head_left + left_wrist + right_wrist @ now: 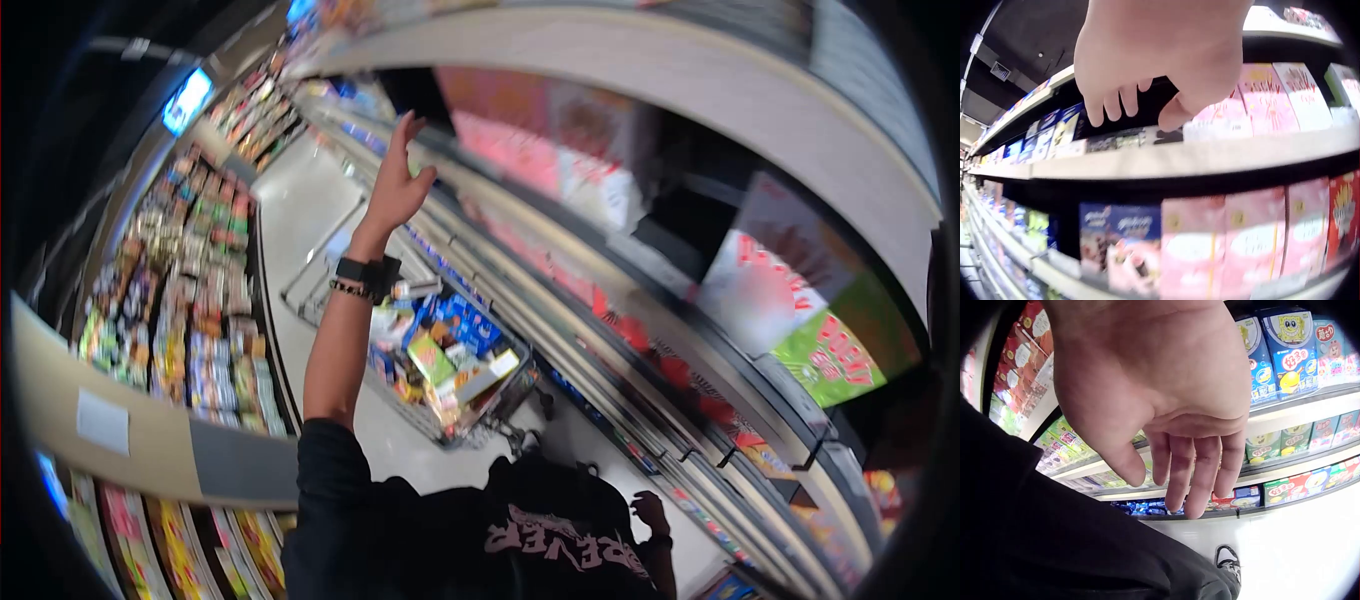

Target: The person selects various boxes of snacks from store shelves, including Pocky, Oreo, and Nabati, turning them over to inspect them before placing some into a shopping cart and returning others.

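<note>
My left hand (400, 190) is stretched out toward the snack shelf, fingers extended and thumb apart, with nothing in its grasp. In the left wrist view the left hand (1160, 62) hovers before a shelf ledge (1179, 159), its fingertips over a dark gap. Pink Pocky boxes (1269, 100) stand just right of the thumb, and dark blue boxes (1066, 128) to the left. My right hand (650, 510) hangs low by my body. Seen from its wrist, the right hand (1160, 381) has loose, slightly bent fingers and holds nothing; shelves of snack boxes lie behind it.
A shopping cart (450, 430) loaded with packages stands on the aisle floor (300, 190). More packed shelves (190, 290) line the aisle's other side. Pink boxes (1254, 234) fill the shelf below my left hand. My shoe (1227, 559) is on the floor.
</note>
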Tool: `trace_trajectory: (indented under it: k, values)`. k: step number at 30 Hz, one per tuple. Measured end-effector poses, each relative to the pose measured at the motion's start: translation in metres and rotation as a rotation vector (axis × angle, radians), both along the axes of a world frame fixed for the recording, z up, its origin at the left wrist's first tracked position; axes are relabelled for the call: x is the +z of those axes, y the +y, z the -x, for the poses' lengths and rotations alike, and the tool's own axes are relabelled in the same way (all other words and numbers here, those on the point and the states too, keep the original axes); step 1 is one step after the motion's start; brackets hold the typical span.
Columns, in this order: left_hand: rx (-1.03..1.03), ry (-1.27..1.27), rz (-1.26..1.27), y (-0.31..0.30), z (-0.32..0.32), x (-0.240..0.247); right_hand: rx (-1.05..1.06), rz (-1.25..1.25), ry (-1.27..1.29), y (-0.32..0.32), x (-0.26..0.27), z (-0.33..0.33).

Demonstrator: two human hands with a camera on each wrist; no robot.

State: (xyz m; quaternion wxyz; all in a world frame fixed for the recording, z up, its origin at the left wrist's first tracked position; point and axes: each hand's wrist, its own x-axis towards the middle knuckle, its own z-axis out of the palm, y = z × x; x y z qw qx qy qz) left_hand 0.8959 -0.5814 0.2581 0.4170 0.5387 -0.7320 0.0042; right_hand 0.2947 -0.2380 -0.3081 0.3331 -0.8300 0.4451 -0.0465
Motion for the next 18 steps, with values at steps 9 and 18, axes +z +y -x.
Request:
trace_trajectory:
  k: [9,18]
  values:
    - [0.396,-0.159,-1.202,0.226,-0.076,-0.365,-0.323,-0.513,-0.129,-0.04,0.013,-0.015]
    - [0.516,-0.242,-0.676,0.351,-0.025,-0.448,-0.393,-0.791,-0.233,-0.072,0.055,-0.07]
